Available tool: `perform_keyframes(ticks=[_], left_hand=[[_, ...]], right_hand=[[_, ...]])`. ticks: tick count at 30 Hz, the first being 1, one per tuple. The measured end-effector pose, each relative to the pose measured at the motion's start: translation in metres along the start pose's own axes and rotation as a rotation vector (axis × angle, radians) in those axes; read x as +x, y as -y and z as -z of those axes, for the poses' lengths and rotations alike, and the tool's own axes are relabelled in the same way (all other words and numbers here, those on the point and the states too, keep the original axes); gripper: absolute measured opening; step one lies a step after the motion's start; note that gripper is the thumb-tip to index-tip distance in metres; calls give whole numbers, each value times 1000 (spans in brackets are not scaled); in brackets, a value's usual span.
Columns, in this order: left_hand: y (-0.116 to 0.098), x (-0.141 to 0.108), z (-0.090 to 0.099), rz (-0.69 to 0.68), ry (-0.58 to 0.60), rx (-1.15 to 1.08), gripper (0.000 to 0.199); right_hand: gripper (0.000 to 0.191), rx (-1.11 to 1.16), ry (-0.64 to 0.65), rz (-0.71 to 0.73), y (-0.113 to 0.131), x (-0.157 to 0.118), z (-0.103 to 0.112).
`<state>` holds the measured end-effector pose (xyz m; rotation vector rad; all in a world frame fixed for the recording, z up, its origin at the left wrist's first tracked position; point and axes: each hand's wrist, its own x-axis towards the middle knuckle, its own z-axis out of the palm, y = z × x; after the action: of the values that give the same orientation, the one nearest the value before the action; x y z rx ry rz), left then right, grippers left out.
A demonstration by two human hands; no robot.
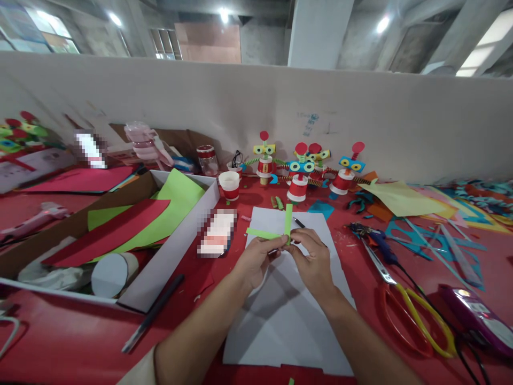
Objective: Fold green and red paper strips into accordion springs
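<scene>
Two green paper strips (288, 216) meet at a right angle between my hands, one pointing up and the other out to the left. My left hand (258, 259) pinches the corner where they join, its thumb on top. From the other side, my right hand (311, 256) closes its fingertips on the same corner. Both hands are just above a white board (280, 331) that lies on the red table. Behind my right hand a dark pen (298, 222) rests on the board. How the strips are joined is hidden by my fingers.
A white box (176, 240) with coloured paper stands left. Paper-cup figures (297, 187) and a white cup (230, 185) are at the back. Scissors (412, 315), a glue gun (374, 240) and a purple device (476, 315) lie right; a dark stick (154, 313) lies left.
</scene>
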<state>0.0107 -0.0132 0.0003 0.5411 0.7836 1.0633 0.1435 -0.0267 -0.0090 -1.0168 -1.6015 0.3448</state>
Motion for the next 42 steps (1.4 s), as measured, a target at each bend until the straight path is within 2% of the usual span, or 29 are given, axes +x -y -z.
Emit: perform_keyframes(ticks=[5,9,18,22,29,33,36,42], left_hand=[[-2,2,3,94,-9,-104,23],[0,4,7,147,0,-133,21],[5,3,5,156,21,-98,19],[6,4,6,101,36,-80,20],[3,3,3,-8,-54,-50,25],[4,3,2,-70,-58,-5,27],[6,4,3,-137,-17,33,26],[10,4,4,-228,45,66,22]], right_hand=[[21,120,-13,-71,1,-1,-4],[12,122,-16,-26,2,2,-4],[10,22,-28,47,2,0,-1],[9,71,-15,-13,0,0,-3],[13,283,53,-215,0,4,-3],[13,347,53,-322,-1,3,-5],[19,464,86,-404,-1,2,-7],[19,476,42,-366,4,-1,-9]])
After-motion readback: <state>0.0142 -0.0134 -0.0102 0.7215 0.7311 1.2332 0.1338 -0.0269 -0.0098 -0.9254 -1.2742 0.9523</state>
